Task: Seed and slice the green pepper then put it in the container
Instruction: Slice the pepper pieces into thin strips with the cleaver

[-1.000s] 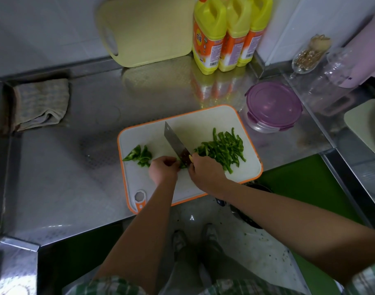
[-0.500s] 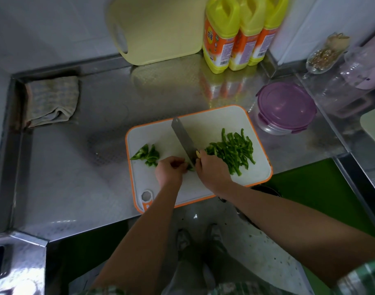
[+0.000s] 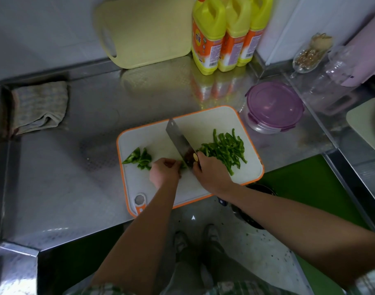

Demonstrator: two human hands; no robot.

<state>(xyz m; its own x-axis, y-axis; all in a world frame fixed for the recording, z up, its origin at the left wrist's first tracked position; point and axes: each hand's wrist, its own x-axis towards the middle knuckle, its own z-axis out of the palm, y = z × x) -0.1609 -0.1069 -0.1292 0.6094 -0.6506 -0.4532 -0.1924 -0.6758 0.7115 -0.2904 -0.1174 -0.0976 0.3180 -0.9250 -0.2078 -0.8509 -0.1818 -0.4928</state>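
Both hold as before: left grip (image 3: 164,172) pins the pepper piece (image 3: 183,166); right grip (image 3: 212,173) clasps the cleaver (image 3: 179,141).

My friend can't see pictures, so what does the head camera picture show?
A person slices green pepper on a white cutting board: the right hand grips a cleaver, the left hand holds a pepper piece beside the blade. Cut strips lie right of the blade, bigger chunks left; a purple-lidded container sits closed beyond the board.
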